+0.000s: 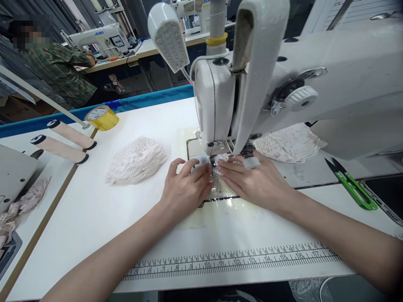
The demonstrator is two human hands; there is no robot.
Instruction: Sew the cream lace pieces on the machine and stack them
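White lace (223,157) lies under the needle end of my sewing machine (217,100), on the metal plate, mostly covered by my fingers in this head view. My left hand (187,186) arches at the left of the presser foot, its fingers bent and fingertips close together at the lace edge; my right hand (256,180) reaches in from the other side, fingers longer and flatter, their tips on the fabric. I cannot tell whether either hand pinches the lace or only presses it. Left of my left hand sits a stack of scalloped lace pieces (137,161); beyond my right hand, more lace (291,143) rests behind the needle area. Green-handled snips (355,188) lie farther right, near a printed ruler strip (236,261) along the table's front.
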